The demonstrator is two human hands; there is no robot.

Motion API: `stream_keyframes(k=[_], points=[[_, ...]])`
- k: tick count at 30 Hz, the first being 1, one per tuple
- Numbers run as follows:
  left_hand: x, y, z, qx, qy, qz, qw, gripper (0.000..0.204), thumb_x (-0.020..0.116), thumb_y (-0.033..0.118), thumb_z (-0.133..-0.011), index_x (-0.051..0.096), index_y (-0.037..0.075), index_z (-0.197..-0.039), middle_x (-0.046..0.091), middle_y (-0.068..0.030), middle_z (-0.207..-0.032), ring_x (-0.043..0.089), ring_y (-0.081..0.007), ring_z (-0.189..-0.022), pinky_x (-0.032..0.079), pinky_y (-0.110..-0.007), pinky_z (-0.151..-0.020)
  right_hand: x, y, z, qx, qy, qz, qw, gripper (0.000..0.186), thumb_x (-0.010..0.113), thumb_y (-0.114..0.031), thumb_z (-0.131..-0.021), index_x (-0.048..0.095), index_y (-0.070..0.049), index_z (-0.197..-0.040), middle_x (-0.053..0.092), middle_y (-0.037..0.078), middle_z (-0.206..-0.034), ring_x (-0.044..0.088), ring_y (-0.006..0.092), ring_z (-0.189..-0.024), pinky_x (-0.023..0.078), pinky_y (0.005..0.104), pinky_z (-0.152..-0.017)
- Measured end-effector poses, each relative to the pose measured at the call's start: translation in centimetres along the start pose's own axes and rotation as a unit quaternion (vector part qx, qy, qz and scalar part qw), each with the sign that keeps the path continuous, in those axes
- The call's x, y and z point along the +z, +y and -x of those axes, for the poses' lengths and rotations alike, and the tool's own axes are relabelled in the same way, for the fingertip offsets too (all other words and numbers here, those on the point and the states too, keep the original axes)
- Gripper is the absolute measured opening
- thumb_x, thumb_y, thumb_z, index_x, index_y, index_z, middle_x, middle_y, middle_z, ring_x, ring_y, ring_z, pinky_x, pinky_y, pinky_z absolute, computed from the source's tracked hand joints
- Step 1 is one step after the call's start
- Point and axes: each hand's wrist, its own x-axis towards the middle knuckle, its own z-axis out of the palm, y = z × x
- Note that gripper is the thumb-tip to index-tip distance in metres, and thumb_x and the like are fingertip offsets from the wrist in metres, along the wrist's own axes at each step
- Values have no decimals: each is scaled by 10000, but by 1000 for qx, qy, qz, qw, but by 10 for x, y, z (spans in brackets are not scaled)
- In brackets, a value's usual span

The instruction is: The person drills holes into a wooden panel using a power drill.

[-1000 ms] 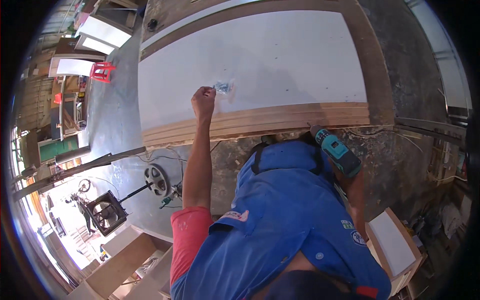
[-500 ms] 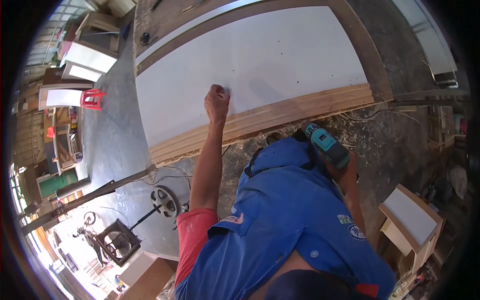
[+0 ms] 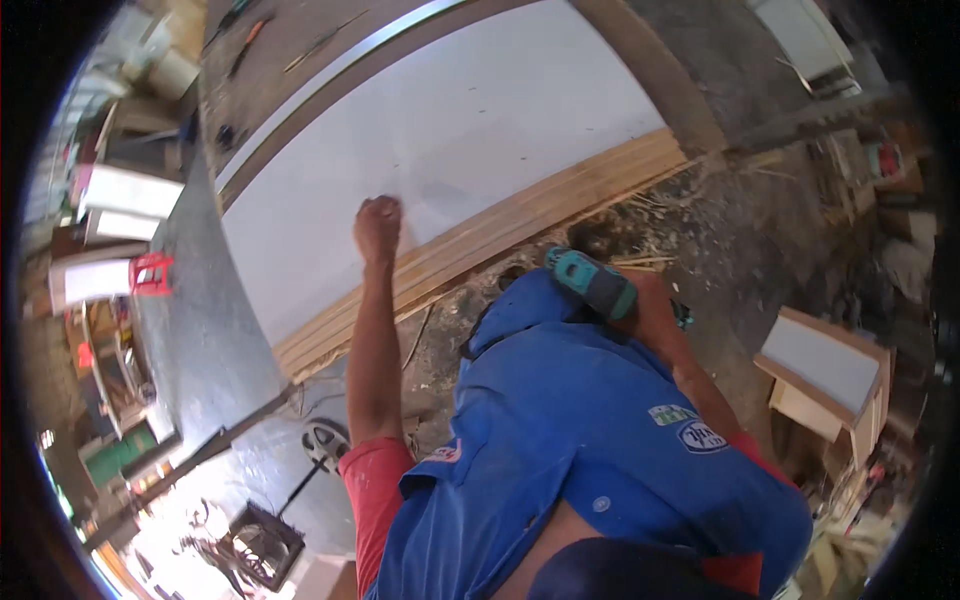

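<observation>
My left hand [image 3: 378,225] is closed, its fingertips blurred, above a white panel [image 3: 520,70] near its wood-toned lower part [image 3: 560,190]; what it grips is hard to make out now. My right hand [image 3: 632,308] is closed on a teal and black cordless drill [image 3: 585,275], held beside the blue work shirt I wear, below the panel's edge; the drill partly hides these fingers.
Long metal strip [image 3: 330,70] and loose tools [image 3: 247,45] lie beyond the panel. At left are a red plastic stool [image 3: 150,273] and cabinets. A box-like cabinet [image 3: 820,365] stands at right; a wheel [image 3: 325,440] and cables lie lower left, wood scraps near the bench.
The view has rotated, tilting the panel. The drill has shifted inward toward my body. The small clear bag of dark pieces seen in my left hand earlier is now indistinct.
</observation>
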Motion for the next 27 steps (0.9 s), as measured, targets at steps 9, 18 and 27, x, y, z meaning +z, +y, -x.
stream_keyframes(k=[9,18,27], points=[[6,-17,7,-79,54,293,951,161,739,92,-915,811,44,-1052,757,-83,-1051,712,-205,-970,574,-332,-861,-16,21,8,-14,36,13,999,442,820,-161,-681,703,-41,-1090,723,218,-972,693,436,-933,550,471,-805],[5,43,70,-200,0,554,808,256,709,113,-979,689,-43,-1182,744,-114,-1054,717,-188,-899,595,-322,-827,-16,33,26,10,43,-17,999,443,822,-197,-740,722,-77,-1155,746,181,-1074,704,391,-1037,545,490,-911],[33,176,164,-343,-280,671,594,234,682,163,-1001,635,11,-1174,733,-126,-1114,719,-195,-964,592,-321,-857,-31,-6,21,-30,-7,-3,1000,417,809,-214,-820,729,-24,-1183,763,158,-1101,758,309,-985,595,400,-845]])
